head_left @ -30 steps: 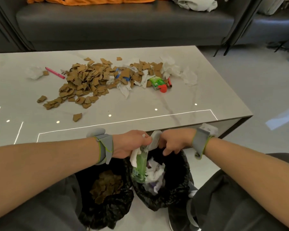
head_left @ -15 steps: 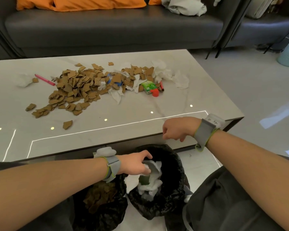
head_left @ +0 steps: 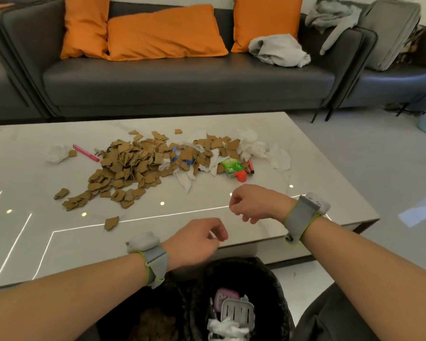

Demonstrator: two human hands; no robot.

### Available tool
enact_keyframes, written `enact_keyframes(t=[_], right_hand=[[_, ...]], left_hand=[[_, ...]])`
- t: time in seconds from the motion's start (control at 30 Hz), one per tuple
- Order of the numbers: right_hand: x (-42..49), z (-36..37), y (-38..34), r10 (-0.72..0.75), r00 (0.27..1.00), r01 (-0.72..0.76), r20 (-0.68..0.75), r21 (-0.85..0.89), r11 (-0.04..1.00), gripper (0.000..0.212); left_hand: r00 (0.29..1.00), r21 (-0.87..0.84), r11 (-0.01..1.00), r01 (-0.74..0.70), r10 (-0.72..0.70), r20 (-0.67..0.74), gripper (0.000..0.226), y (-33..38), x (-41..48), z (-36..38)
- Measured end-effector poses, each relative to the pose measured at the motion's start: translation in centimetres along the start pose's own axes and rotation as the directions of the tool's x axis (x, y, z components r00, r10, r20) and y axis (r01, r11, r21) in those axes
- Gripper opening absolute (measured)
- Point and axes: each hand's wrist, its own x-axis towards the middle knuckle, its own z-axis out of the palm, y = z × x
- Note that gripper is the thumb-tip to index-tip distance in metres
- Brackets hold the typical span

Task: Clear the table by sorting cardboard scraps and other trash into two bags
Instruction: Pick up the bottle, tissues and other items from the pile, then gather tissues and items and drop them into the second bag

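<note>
A heap of brown cardboard scraps (head_left: 130,168) covers the middle of the pale table (head_left: 317,183), mixed with white tissues (head_left: 256,146), a green carton (head_left: 231,167), a red cap (head_left: 242,177) and a blue strip (head_left: 182,159). My left hand (head_left: 194,242) hovers over the table's near edge, fingers loosely curled, holding nothing. My right hand (head_left: 253,205) is raised above the table to the right, fingers also loosely curled and empty. Below me stand two black bags: the left bag (head_left: 182,303) holds cardboard scraps, the right bag (head_left: 271,279) holds tissues and plastic trash.
A pink pen (head_left: 85,153) and a crumpled tissue (head_left: 57,153) lie at the table's left. One stray scrap (head_left: 111,222) sits near the front edge. A dark sofa (head_left: 182,82) with orange cushions stands behind the table. Bare floor lies to the right.
Both hands came up out of the right bag, where the green packet and tissue were dropped, and now hover over the table. My view has tilted upward toward the sofa.
</note>
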Motion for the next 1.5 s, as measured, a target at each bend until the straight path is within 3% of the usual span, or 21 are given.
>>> enact_keyframes(t=[0.1,0.23,0.43,0.53,0.7,0.87,0.97,1.17,1.37,1.5], right_hand=[[1.8,-1.0,-0.6,-0.023,0.996,0.019,-0.089,-0.046,0.999,0.022],[5.3,-2.2,-0.4,-0.05,0.966,0.01,-0.254,-0.158,0.987,0.037],[10.0,-2.4,1.5,0.03,0.909,-0.061,-0.416,-0.062,0.996,0.052],[11.9,-2.1,2.4,0.032,0.913,-0.069,-0.406,-0.076,0.995,0.064],[12.9,-0.7,2.0,-0.013,0.903,-0.022,-0.43,-0.076,0.997,0.041],[13.7,-1.2,1.8,0.036,0.935,-0.019,-0.352,0.053,0.998,0.053],[13.6,-1.4,1.7,0.053,0.925,-0.013,-0.376,0.11,0.994,0.058],[13.7,0.2,2.3,-0.095,0.917,0.052,-0.387,-0.12,0.991,0.059],[14.0,0.2,2.0,-0.074,0.897,0.036,-0.435,-0.095,0.995,0.033],[13.8,0.7,2.1,-0.088,0.88,0.047,-0.467,-0.099,0.994,0.031]], left_hand=[[0.993,0.068,0.998,-0.015,0.023,-0.116,0.029,-0.8,1.4,-2.9],[0.986,0.264,0.964,0.018,0.027,-0.166,0.042,-3.2,3.2,-5.5],[0.991,0.353,0.934,0.054,-0.007,-0.134,0.06,-4.9,5.0,-7.1],[0.993,0.343,0.938,0.041,-0.001,-0.116,0.068,-5.6,6.5,-7.6],[0.995,0.407,0.912,0.057,-0.02,-0.094,0.068,-6.8,7.7,-7.6],[0.981,0.434,0.9,0.048,0.04,-0.192,0.056,-7.1,8.7,-7.6],[0.966,0.416,0.908,0.036,0.074,-0.247,0.047,-7.1,9.1,-7.7],[0.947,0.385,0.922,0.041,0.086,-0.308,0.034,-7.7,9.8,-7.9],[0.945,0.367,0.93,0.004,0.116,-0.305,0.033,-7.7,9.3,-8.0],[0.965,0.444,0.896,-0.027,0.139,-0.222,0.052,-7.8,9.1,-7.8]])
